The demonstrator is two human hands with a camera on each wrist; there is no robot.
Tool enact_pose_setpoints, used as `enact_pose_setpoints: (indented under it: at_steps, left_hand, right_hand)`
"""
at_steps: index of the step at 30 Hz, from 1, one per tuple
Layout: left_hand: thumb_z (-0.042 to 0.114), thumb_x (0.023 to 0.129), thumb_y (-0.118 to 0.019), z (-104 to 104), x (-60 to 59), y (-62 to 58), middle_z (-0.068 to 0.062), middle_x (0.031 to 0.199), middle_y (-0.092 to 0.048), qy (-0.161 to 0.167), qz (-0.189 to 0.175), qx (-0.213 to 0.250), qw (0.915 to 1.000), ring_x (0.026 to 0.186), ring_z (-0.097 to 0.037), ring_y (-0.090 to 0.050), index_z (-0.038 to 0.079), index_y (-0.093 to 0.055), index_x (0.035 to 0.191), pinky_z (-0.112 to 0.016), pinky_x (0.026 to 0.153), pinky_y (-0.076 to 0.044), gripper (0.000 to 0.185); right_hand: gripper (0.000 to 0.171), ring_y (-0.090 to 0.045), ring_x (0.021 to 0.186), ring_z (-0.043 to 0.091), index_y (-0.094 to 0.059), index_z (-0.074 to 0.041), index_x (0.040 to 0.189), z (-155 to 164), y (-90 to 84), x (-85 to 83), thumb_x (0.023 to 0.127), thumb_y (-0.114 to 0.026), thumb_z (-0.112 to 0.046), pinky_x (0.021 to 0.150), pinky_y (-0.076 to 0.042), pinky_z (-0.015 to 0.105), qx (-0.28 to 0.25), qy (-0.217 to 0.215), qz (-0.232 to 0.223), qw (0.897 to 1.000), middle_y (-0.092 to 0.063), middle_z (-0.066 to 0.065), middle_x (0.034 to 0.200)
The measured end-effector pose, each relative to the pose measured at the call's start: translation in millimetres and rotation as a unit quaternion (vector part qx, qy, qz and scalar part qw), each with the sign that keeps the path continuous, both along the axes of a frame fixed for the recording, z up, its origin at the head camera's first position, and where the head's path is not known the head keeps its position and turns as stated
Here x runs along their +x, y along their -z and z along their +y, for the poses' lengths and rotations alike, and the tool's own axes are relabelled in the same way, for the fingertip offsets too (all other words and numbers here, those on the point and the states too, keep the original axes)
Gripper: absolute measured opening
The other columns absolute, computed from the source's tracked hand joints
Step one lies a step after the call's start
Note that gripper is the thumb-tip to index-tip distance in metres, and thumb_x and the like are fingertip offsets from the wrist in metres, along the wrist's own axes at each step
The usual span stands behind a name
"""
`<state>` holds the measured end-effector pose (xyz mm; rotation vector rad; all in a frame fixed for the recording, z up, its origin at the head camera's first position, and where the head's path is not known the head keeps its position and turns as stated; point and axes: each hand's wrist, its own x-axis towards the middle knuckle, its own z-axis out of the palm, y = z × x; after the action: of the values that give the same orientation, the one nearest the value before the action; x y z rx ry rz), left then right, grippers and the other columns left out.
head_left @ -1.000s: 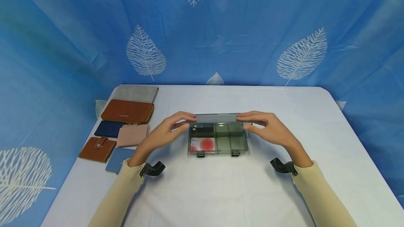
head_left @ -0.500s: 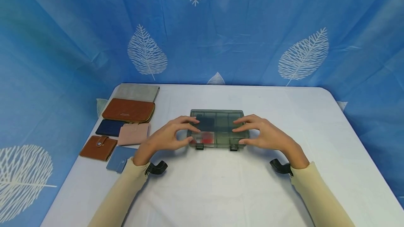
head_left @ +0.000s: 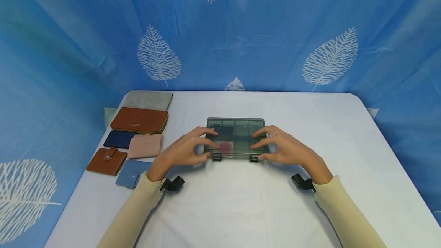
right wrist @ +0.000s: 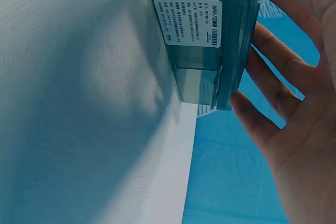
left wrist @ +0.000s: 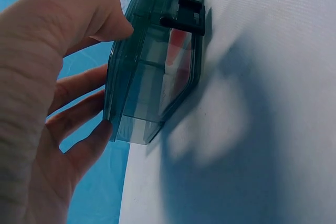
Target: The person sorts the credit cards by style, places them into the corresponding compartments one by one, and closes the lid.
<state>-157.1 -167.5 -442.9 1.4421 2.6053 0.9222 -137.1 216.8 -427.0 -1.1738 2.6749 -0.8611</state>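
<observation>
A translucent dark-green compartment box lies flat on the white table with its lid down. Through the lid I see a red-and-white card at front left and a dark item behind it. Two black latches sit along the near side. My left hand lies over the box's left end, fingers spread on the lid and thumb at the near edge. Mirroring it, my right hand touches the lid at the right end. A printed white label shows on the box's side in the right wrist view.
At the table's left lie a grey wallet, a long brown zip wallet, a navy wallet, a pink wallet, a small brown snap wallet and a blue one. A blue leaf-print curtain hangs behind.
The lid, raised under both hands a second ago, has swung down over the box. Both hands came nearer with it, and their fingers now lie spread on top.
</observation>
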Motion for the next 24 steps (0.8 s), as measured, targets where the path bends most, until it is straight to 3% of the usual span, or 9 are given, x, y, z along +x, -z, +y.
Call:
enact_pose_setpoints:
  at_steps: [9, 17, 24]
  left_hand:
    - [0.015, 0.094, -0.08, 4, 3.1, -4.7, -0.011, 0.157, -0.054, -0.011, 0.003, -0.033, 0.9994, 0.147, -0.035, -0.048, 0.02, -0.079, 0.125, -0.056, 0.11, -0.05, 0.032]
    - [0.014, 0.087, -0.09, 14, 5.9, -0.7, -0.012, 0.15, -0.057, -0.03, 0.064, -0.079, 0.9944, 0.141, -0.034, -0.052, 0.018, -0.071, 0.135, -0.047, 0.094, -0.059, 0.051]
    - [0.015, 0.085, -0.092, 21, 9.0, 3.9, -0.014, 0.144, -0.058, -0.044, 0.113, -0.095, 0.9881, 0.133, -0.034, -0.055, 0.019, -0.069, 0.133, -0.042, 0.082, -0.06, 0.053]
  right_hand:
    - [0.034, -0.054, 0.136, 0.035, -0.083, -0.025, 0.12, -2, -1.3, 0.2, 0.088, -0.092, -0.018, 0.107, -0.048, 0.059, 0.008, 0.005, -0.008, 1.0, -0.06, 0.006, 0.147]
    - [0.035, -0.05, 0.139, 0.036, -0.08, -0.026, 0.122, -4, -1.3, 1.8, 0.089, -0.091, -0.018, 0.107, -0.048, 0.059, 0.021, 0.012, -0.02, 0.999, -0.055, 0.006, 0.151]
    - [0.044, -0.039, 0.149, 0.039, -0.07, -0.022, 0.125, -9, 0.3, 6.1, 0.088, -0.09, -0.009, 0.111, -0.045, 0.062, 0.038, 0.013, -0.02, 0.999, -0.045, 0.01, 0.16]
